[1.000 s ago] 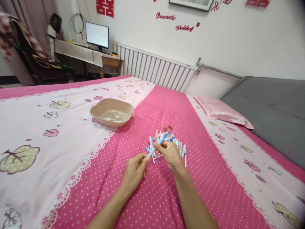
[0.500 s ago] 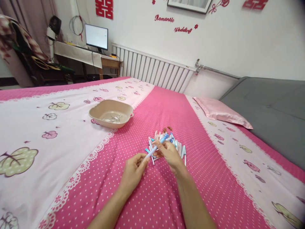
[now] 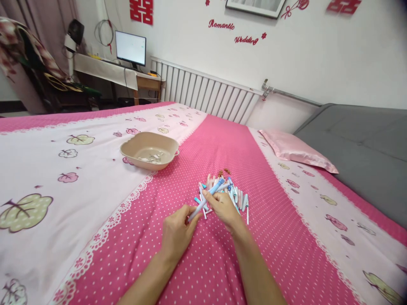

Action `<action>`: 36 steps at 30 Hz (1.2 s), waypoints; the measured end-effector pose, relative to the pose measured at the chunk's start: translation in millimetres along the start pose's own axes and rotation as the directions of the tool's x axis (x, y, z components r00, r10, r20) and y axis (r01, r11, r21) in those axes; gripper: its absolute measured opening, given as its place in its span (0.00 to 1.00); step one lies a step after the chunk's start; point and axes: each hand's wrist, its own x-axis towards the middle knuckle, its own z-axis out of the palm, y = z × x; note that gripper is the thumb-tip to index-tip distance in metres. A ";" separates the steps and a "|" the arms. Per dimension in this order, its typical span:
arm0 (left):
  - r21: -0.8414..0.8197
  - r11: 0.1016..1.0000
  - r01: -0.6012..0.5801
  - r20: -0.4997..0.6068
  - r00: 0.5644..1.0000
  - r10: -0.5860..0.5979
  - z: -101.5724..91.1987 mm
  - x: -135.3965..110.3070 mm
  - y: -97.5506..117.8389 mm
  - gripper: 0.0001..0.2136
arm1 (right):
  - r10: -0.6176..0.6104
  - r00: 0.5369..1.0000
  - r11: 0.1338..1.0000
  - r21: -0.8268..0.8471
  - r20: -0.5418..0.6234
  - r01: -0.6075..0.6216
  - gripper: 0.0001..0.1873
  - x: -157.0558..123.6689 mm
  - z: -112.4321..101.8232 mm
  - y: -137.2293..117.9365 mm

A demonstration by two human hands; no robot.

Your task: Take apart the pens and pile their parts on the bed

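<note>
Both my hands hold one blue pen (image 3: 211, 192) above a pink dotted bedspread (image 3: 203, 262). My left hand (image 3: 176, 232) pinches the pen's pale lower end. My right hand (image 3: 223, 206) grips its upper part, the blue cap end sticking out past the fingers. Just beyond my right hand lies a pile of several blue, pink and white pens (image 3: 233, 192) on the bedspread. A tan plastic bowl (image 3: 149, 149) stands to the far left, with some small pale bits in its bottom.
A pink pillow (image 3: 294, 150) lies at the right beside a grey sofa (image 3: 365, 148). A white radiator (image 3: 206, 91) lines the far wall. A desk with a monitor (image 3: 130, 47) stands at the back left.
My left hand has drawn slightly down and toward me along the pen, which now looks longer between the hands. The pile and the bowl have not moved.
</note>
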 end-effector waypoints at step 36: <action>-0.527 0.774 0.352 0.158 0.935 -0.317 -5.8 7.9 5.4 0.22 | 0.076 0.997 0.929 0.363 -0.001 -0.071 0.24 -0.6 -4.9 -9.4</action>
